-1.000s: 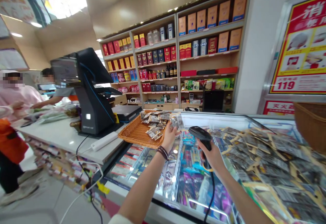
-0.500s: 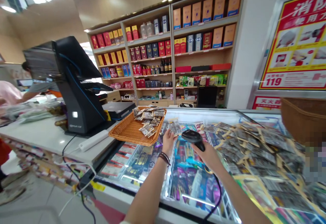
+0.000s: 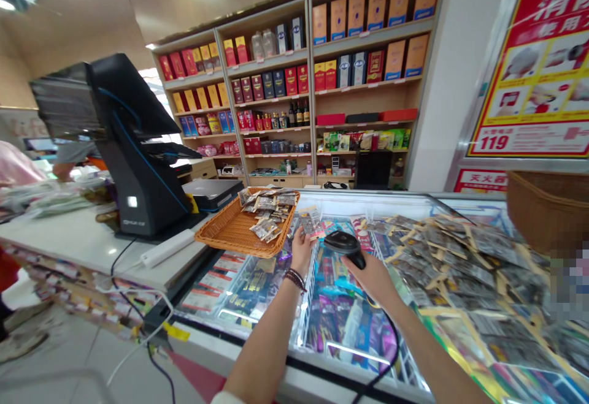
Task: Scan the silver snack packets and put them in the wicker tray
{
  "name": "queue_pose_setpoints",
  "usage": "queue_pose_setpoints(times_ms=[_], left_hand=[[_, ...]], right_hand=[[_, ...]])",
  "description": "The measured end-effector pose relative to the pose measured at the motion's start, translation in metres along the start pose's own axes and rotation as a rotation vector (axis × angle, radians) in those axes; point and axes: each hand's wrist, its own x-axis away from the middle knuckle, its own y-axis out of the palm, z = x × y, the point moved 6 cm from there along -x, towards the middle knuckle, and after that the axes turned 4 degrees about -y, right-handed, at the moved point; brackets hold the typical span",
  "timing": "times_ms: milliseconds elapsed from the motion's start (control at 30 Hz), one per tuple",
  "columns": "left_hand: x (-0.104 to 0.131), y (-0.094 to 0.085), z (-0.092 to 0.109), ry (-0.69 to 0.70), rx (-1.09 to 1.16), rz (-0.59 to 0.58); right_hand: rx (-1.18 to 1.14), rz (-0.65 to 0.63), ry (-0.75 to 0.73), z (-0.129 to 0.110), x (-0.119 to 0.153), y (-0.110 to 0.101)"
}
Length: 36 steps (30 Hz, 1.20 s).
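Pinching a packet [image 3: 311, 222] in left hand [image 3: 302, 251], beside the wicker tray [image 3: 226, 230]; gripping a scanner [image 3: 343, 243] in right hand [image 3: 373, 278], farther right of it.

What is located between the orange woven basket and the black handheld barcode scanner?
In the head view, the left hand, holding a small shiny grey packet, lies between basket and scanner.

Held pkt [image 3: 310, 221] blurry, illeg.

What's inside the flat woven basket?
The flat woven basket holds a heap of small packets, mostly toward its right side; its left part shows bare. Whatever lies beneath the top packets is covered, so I can't see it.
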Motion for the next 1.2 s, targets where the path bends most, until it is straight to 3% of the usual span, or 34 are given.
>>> queue_pose_setpoints(times_ms=[267,467,567,667,767,867,1067,1200], left_hand=[[0.001,-0.001,-0.001,-0.029,0.024,0.061],[0.009,0.002,0.007,-0.01,-0.018,0.049],[0.011,0.008,0.011,-0.026,-0.039,0.043],[0.01,0.022,0.01,-0.067,-0.057,0.025],[0.009,0.052,0.006,-0.097,-0.05,-0.042],[0.007,0.096,-0.004,-0.164,-0.036,-0.07],[0.013,0.216,-0.036,-0.284,0.027,-0.194],[0.031,0.287,-0.058,-0.287,-0.051,-0.403]], right_hand=[[-0.029,0.021,-0.014,0.002,-0.001,0.0],[-0.263,0.088,0.019,0.016,-0.008,0.001],[-0.411,0.122,0.043,0.022,-0.014,-0.011],[-0.538,0.235,0.067,0.029,-0.015,-0.039],[-0.578,0.33,0.088,0.039,-0.01,-0.074],[-0.571,0.397,0.128,0.052,0.002,-0.11],[-0.543,0.531,0.149,0.08,0.03,-0.167],[-0.529,0.588,0.169,0.091,0.044,-0.186]])
